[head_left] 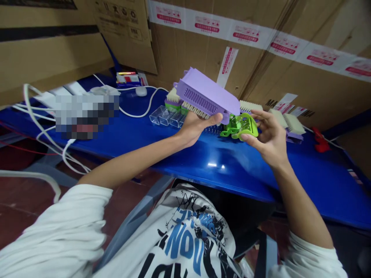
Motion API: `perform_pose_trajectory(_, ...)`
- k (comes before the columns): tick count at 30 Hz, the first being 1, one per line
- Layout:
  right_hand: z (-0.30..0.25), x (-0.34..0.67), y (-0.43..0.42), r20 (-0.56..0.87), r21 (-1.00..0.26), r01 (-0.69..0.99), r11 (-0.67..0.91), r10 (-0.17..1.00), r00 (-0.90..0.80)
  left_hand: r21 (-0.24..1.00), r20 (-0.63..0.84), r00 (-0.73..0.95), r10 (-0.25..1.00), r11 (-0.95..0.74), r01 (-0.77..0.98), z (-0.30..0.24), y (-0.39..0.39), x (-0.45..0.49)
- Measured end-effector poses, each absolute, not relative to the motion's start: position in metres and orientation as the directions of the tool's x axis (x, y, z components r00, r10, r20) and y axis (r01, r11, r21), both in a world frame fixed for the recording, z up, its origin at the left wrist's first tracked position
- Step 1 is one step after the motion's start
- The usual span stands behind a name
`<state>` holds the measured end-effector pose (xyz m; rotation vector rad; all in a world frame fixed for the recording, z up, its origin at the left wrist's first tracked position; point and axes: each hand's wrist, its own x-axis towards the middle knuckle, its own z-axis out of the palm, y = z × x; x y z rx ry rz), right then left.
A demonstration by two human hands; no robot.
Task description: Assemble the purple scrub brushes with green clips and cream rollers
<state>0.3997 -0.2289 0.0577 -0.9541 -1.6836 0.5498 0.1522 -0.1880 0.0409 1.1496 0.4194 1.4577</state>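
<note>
My left hand point(196, 129) grips a purple plastic brush point(208, 90) from below, thumb at its near end. The brush is tilted, its slotted side facing me and pale bristles pointing down. Just to its right, my right hand point(271, 139) pinches a bright green plastic part point(246, 126) between thumb and fingers. The green part is close to the brush's right end; whether they touch I cannot tell. Behind my left hand sit clear plastic pieces point(166, 116) and a green-based brush point(173, 99), partly covered by the purple one.
More pale-bristled brushes point(293, 122) lie along the back of the blue table point(220, 166), against a large cardboard box point(261, 42). A red object point(320, 141) is at the right. White cables point(37, 127) and a blurred-out patch occupy the left.
</note>
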Motion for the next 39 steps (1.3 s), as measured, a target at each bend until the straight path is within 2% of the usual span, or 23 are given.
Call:
perform_pose_trajectory(4,0.051,0.387,-0.231,0.562,-0.771,0.273,0.575,0.816,-0.133,0.862,0.356,0.22,0.908,-0.228,-0.453,0.032,-0.197,0.159)
perform_pose_trajectory(9,0.049,0.383,-0.233,0.63,-0.69,0.364,0.625,0.767,-0.124,0.879,0.359,0.252,0.899,-0.234,-0.416,0.028,-0.203,0.16)
perform_pose_trajectory(13,0.046,0.38,-0.233,0.671,-0.654,0.341,0.675,0.726,-0.149,0.89,0.35,0.231,0.908,-0.245,-0.385,0.03,-0.203,0.16)
perform_pose_trajectory(23,0.034,0.376,-0.229,0.695,-0.657,0.258,0.709,0.702,-0.158,0.87,0.348,0.215,0.913,-0.229,-0.436,0.03,-0.195,0.16)
perform_pose_trajectory(29,0.037,0.379,-0.232,0.653,-0.667,0.33,0.668,0.737,-0.172,0.875,0.333,0.237,0.912,-0.206,-0.438,0.028,-0.202,0.162)
perform_pose_trajectory(39,0.032,0.374,-0.235,0.639,-0.596,0.469,0.652,0.738,-0.214,0.889,0.291,0.333,0.897,-0.125,-0.44,0.022,-0.213,0.168)
